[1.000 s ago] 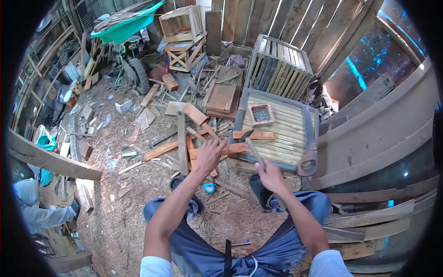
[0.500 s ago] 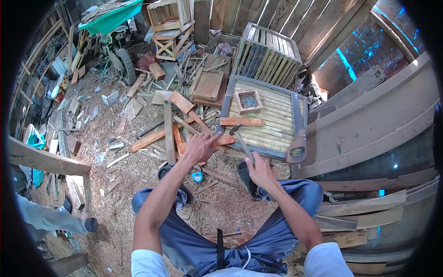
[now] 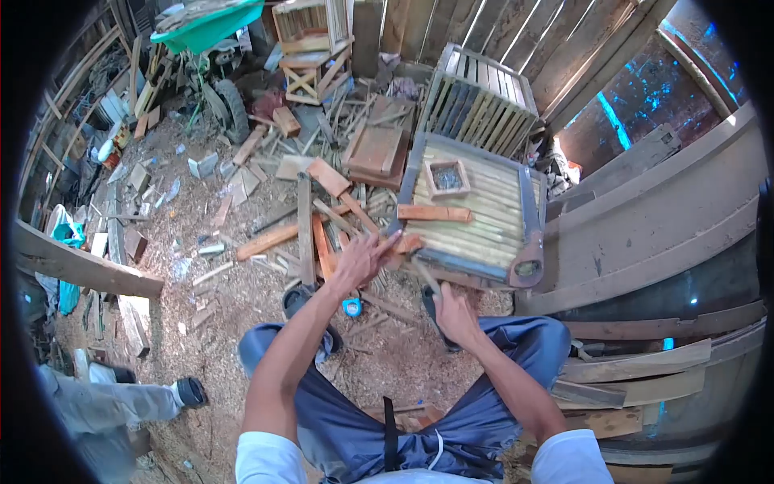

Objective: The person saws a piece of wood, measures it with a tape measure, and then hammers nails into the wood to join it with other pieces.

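Note:
My right hand grips the handle of a hammer, which points up and left. Its head is hard to make out against the frame edge. My left hand holds a short reddish wood strip at the near left corner of a slatted wooden panel. Whether a nail sits between its fingers is too small to tell. A second wood strip lies across the panel, just beyond. Farther back on the slats stands a small square wooden box with nails or similar small metal bits inside.
A slatted crate stands behind the panel. Wood offcuts litter the ground to the left, and a blue tape measure lies between my feet. Another person's leg is at lower left. Stacked boards line the right.
The hammer has come down from above the wood strip to lower, nearer the panel's edge. My left hand stays at the strip. The other person's leg has moved right, farther into view.

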Demonstrator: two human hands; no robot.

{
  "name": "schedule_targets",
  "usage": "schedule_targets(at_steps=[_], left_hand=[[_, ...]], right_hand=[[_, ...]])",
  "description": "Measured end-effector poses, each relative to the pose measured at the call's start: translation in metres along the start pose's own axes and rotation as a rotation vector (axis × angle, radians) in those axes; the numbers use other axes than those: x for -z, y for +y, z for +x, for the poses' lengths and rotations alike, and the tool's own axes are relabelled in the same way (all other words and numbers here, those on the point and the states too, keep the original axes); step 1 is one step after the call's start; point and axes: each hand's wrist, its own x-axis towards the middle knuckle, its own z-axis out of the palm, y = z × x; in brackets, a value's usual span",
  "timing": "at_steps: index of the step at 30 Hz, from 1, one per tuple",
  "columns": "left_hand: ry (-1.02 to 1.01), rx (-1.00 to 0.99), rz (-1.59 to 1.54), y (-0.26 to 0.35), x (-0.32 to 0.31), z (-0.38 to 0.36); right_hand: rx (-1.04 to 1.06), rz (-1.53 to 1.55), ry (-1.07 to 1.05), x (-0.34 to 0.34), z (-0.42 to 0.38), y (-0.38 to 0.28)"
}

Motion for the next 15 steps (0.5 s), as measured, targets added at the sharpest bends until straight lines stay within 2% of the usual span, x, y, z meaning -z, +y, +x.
schedule_targets(at_steps=[2,5,8,12,15], left_hand=[[0.006,-0.002,0.035,-0.004,-0.008,0.002],[0.032,-0.005,0.084,-0.005,-0.010,0.002],[0.020,0.003,0.044,0.000,-0.009,-0.001],[0.048,-0.006,0.055,0.001,-0.013,-0.005],[0.056,-0.020,0.095,0.000,-0.005,0.000]], right_hand=[[0.020,-0.109,-0.054,-0.017,0.002,0.025],[-0.019,-0.139,-0.094,-0.005,-0.009,0.016],[0.089,0.036,0.145,0.011,-0.008,-0.010],[0.158,0.105,0.265,-0.004,0.001,-0.009],[0.081,-0.031,0.140,-0.017,0.001,0.012]])
